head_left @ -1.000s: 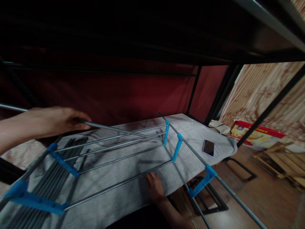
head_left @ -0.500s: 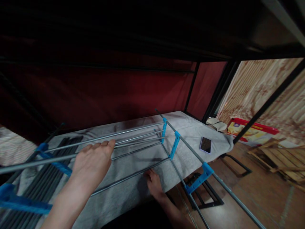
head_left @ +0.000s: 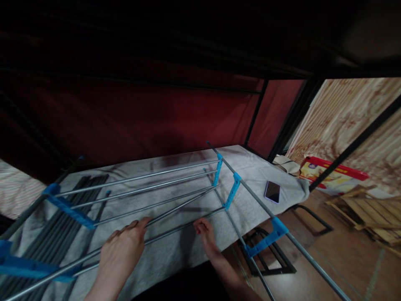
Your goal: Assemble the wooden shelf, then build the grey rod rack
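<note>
My left hand (head_left: 125, 246) is wrapped round a loose grey metal tube (head_left: 181, 205), which slants across the frame with its far end near the inner rods. Close to the lower long rod (head_left: 169, 232), my right hand (head_left: 203, 229) has its fingers curled together; whether anything is in them is hidden. The rack frame of grey tubes has blue plastic connectors on the left (head_left: 70, 211) and on the right (head_left: 232, 192). Several long rods run between the two sides.
Several dark tubes (head_left: 56, 234) lie on the grey cloth (head_left: 250, 167) at the left. A phone (head_left: 272, 192) rests at the right. Beyond are a red box (head_left: 332, 173), wooden slats (head_left: 372, 211) and a black post (head_left: 354, 136).
My left hand has moved down and nearer with the tube, which now lies lower and slants more. My right hand has shifted slightly right, its fingers more curled.
</note>
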The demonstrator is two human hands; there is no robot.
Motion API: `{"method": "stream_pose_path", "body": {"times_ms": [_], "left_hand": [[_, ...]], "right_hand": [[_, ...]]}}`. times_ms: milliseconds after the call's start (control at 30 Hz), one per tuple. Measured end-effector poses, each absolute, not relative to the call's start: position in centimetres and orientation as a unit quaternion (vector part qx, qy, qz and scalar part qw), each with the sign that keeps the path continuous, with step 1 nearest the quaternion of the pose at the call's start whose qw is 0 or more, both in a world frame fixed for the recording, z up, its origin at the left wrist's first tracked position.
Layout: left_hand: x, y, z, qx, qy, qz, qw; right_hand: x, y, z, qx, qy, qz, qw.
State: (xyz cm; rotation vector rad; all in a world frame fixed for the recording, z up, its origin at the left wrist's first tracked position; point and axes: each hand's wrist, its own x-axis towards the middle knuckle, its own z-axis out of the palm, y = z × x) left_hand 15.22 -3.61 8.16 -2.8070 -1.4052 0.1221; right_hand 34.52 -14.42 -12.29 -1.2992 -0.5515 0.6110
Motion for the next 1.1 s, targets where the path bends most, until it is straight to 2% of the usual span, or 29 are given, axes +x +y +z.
{"method": "stream_pose_path", "body": {"times_ms": [233,500,833,1100], "left_hand": [[14.4,-2.6,6.7,-0.871,-0.485,0.063,-0.045],[14.1,-1.8,5.3,-0.881,-0.466,0.052,-0.062],[13.9,0.2,2.8,-0.892,-0.431,0.005,-0.136],[13.9,1.3,0.9,-0.892,-0.437,-0.020,-0.111]], "right_hand": [[37.9,-13.2,-8.0,-0.508,-0.139,0.309,0.792],[42.3,-10.9,-6.2,-0.479,-0.042,0.324,0.815],[43.9,-8.6,-5.1,-0.474,-0.065,0.352,0.805],[43.9,-6.3,-5.1,-0.504,-0.070,0.367,0.778]]}}
